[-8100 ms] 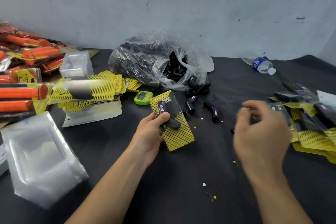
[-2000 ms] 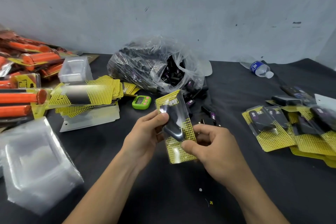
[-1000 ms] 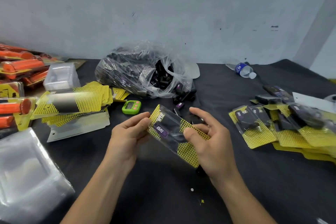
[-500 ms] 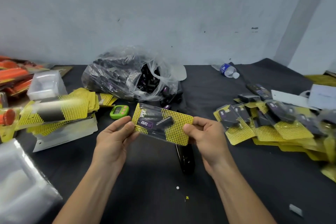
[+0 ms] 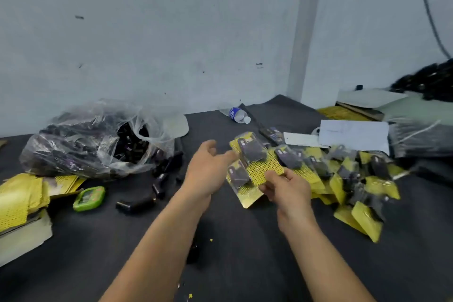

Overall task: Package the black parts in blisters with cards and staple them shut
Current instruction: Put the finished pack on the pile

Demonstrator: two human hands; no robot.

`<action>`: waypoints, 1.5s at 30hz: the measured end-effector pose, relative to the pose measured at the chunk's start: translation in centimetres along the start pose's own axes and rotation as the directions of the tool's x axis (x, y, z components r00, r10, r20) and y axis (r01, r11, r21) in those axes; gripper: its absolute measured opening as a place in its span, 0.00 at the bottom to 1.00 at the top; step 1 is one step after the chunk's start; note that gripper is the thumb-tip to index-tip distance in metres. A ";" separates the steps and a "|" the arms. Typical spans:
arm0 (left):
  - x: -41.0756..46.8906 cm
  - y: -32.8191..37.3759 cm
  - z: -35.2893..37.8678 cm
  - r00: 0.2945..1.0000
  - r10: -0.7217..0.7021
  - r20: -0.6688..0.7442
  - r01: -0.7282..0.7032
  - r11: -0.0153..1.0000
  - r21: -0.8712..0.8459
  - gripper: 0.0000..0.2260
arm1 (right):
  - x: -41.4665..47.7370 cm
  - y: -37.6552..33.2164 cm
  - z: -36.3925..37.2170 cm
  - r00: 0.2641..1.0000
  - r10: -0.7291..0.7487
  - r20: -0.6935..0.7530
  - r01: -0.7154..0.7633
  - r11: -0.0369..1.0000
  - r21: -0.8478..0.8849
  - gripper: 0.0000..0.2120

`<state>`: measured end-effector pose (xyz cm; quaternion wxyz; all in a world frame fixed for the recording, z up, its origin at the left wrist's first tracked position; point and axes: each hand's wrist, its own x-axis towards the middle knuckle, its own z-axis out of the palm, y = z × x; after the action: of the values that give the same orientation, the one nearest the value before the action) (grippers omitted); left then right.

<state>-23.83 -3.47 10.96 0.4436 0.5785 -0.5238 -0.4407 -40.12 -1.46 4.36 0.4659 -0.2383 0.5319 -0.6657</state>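
My right hand pinches the lower edge of a blister pack, a yellow dotted card under clear plastic with a black part inside. The pack hangs over the left end of a pile of similar packs on the black table. My left hand hovers just left of the pack with its fingers spread and holds nothing. A clear plastic bag of black parts sits at the back left. Loose black parts lie in front of it.
A green timer and a stack of yellow cards lie at the left. A water bottle lies near the wall. White sheets lie behind the pile. A dark object shows between my forearms.
My view has swung to the right. My left hand let go of the pack and opened. My right hand carried the pack right, over the pile of packs.
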 end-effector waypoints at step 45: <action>-5.0 -5.2 -40.2 0.941 -0.227 -0.250 0.304 0.248 0.920 0.35 | -17.2 10.1 36.9 0.237 0.214 0.948 0.966 0.050 -0.253 0.28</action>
<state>16.11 3.88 14.89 -0.0482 0.8205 -0.5616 -0.0948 1.39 -4.40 9.88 0.1309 -0.9240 0.3496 -0.0832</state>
